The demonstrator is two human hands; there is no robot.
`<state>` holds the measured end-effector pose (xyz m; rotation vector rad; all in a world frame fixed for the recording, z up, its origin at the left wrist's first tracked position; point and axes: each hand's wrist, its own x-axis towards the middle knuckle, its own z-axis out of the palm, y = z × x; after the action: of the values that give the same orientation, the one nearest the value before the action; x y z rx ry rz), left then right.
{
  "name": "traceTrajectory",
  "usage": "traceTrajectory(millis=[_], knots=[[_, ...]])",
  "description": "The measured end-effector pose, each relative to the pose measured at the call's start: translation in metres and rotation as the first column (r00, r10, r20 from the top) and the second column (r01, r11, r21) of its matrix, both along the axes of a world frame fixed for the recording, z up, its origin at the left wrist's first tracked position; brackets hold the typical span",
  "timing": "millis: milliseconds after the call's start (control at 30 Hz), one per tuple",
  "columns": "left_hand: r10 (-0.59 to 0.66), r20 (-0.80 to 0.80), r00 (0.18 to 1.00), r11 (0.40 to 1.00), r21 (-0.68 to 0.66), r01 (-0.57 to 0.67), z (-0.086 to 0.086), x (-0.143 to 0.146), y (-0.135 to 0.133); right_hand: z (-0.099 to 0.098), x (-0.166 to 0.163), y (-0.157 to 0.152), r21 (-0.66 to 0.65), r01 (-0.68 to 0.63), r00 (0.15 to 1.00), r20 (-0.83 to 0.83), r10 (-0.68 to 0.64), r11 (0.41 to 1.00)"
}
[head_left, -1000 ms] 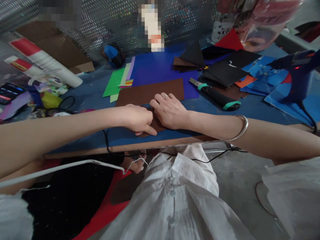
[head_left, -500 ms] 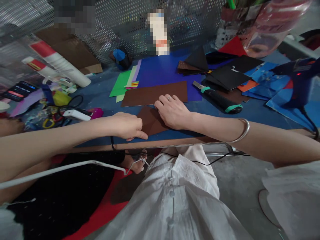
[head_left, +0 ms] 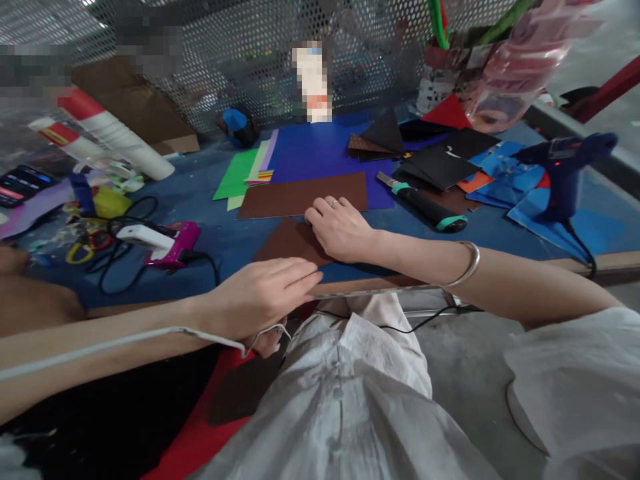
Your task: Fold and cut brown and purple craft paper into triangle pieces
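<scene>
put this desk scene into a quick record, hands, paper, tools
left hand: at the near side of the small brown sheet, contact unclear
right hand: resting on that sheet
large brown sheet: beyond the hands, partly over a dark blue sheet
cutter: right of the large brown sheet
glue gun: far right, red light showing

Small craft workshop, by the look of it. Cluttered counter [head_left: 240, 243] with cutting and gluing gear: utility knife [head_left: 425, 207], glue gun [head_left: 565, 177] with red light lit. Coloured stock all over: green sheet [head_left: 235, 175], deep blue sheet [head_left: 315, 152], black sheets [head_left: 435, 163], brown sheet [head_left: 286, 241] near the front edge. Perforated metal panel [head_left: 225, 73] behind, grey floor [head_left: 465, 373] below. Can't tell if it's inside a home.
</scene>
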<state>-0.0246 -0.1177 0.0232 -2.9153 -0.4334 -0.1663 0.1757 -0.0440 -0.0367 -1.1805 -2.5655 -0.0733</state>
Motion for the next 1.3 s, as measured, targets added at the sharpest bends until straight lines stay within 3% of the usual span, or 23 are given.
traceTrajectory(millis=[200,300,400,500,667,800,900,1067,1300], knots=[[-0.080,0.138,0.987,0.997,0.029,0.077,-0.027,-0.048,0.021,0.003,0.003,0.000,-0.006,0.025,0.998,0.055,-0.025,1.000],[-0.133,0.173,0.976,0.991,0.004,0.134,-0.043,-0.065,0.027,0.007,-0.002,-0.005,0.065,0.056,0.993,0.101,-0.063,0.996],[-0.157,0.183,0.970,0.987,0.074,0.145,-0.054,-0.069,0.024,0.015,-0.022,-0.015,0.170,0.026,0.991,0.124,-0.047,0.985],[-0.169,0.202,0.965,0.977,0.163,0.137,-0.056,-0.065,0.018,0.021,-0.053,-0.023,0.186,-0.054,0.984,0.176,0.021,0.981],[-0.119,0.271,0.955,0.988,0.127,0.087,-0.056,-0.063,0.011,0.019,-0.078,-0.021,0.160,-0.031,0.978,0.211,-0.003,0.987],[-0.096,0.248,0.964,0.989,0.135,0.064,-0.063,-0.066,0.010,0.014,-0.068,-0.019,0.149,0.062,0.974,0.208,-0.092,0.987],[-0.129,0.307,0.943,0.983,0.165,0.081,-0.070,-0.067,0.011,0.016,-0.062,-0.022,0.163,0.006,0.975,0.220,-0.042,0.987],[-0.125,0.320,0.939,0.990,0.106,0.095,-0.074,-0.070,0.013,0.022,-0.048,-0.024,0.163,-0.034,0.966,0.258,-0.010,0.986],[-0.180,0.321,0.930,0.974,0.187,0.124,-0.075,-0.067,0.015,0.015,-0.002,-0.021,0.179,0.125,0.947,0.271,-0.171,0.976]])
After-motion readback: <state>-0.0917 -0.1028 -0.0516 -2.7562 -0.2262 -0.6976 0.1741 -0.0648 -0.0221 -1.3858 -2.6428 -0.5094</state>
